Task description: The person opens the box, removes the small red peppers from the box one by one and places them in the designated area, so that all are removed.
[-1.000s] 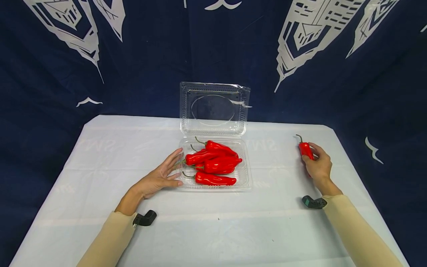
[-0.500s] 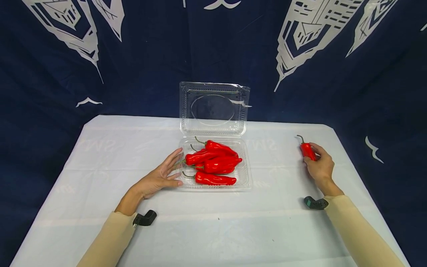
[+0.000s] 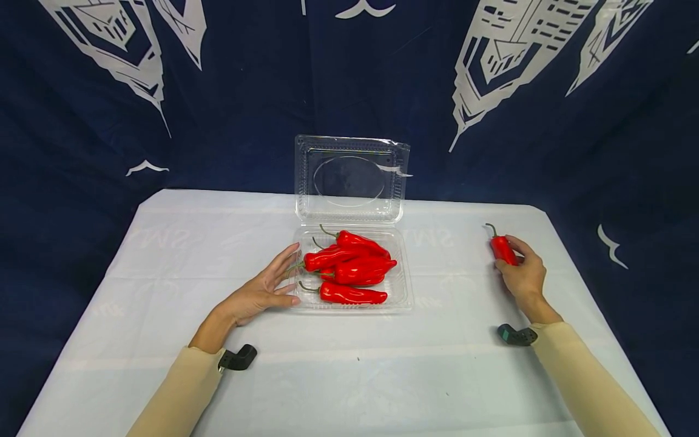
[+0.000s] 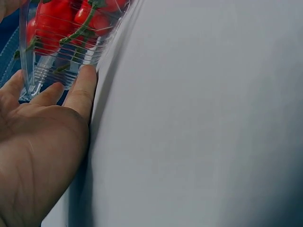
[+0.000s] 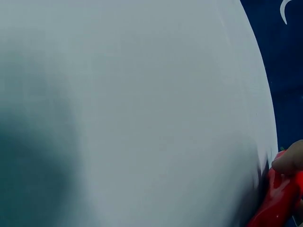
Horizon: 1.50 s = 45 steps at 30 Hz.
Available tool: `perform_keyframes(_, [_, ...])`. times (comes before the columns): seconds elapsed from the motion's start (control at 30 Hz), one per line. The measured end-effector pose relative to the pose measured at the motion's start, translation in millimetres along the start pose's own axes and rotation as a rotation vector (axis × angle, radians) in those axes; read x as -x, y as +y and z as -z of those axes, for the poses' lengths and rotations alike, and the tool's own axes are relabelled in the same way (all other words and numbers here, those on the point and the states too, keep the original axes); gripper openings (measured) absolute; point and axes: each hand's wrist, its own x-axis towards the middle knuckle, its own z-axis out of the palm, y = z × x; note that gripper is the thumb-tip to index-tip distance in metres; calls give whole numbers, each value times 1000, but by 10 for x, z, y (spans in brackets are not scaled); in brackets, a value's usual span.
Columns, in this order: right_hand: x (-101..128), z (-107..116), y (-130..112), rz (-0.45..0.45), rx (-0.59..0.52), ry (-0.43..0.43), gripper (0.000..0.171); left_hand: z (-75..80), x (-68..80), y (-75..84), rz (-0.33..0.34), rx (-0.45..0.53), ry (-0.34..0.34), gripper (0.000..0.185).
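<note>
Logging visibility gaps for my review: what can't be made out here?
- Held pepper, tip: behind right hand in head view, cut off by bottom edge in right wrist view.
- Piled peppers, exact count: upper ones cover lower ones, head view.
- Container, far end: cut off by top edge, left wrist view.

A glossy red pepper (image 3: pixel 503 249) with a curved green stem is held in the grip of the right hand (image 3: pixel 524 278), its stem turned towards 11 o'clock and its lower end hidden in the head view. Well apart from it, at 9 o'clock, a clear, ribbed plastic container (image 3: pixel 401 291) is set flat, its transparent lid (image 3: pixel 349 182), moulded with an oval, raised upright at 12 o'clock. Inside, similar red peppers (image 3: pixel 361 268) are heaped across one another, their green stems turned towards 9 and 10 o'clock. A separate pepper (image 3: pixel 352 294) is laid along the 6 o'clock side, its tip pointed towards 3 o'clock.
</note>
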Motion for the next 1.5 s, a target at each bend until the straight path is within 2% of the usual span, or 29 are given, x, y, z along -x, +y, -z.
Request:
perform_keyframes(0.73, [11,-4,-13,4,-16,-36,66,-3,4,7,3,-1,2,112])
perform_keyframes(1.5, [-51,9,22,-71,-21,-43,64,-10,3,21,10,-3,4,111])
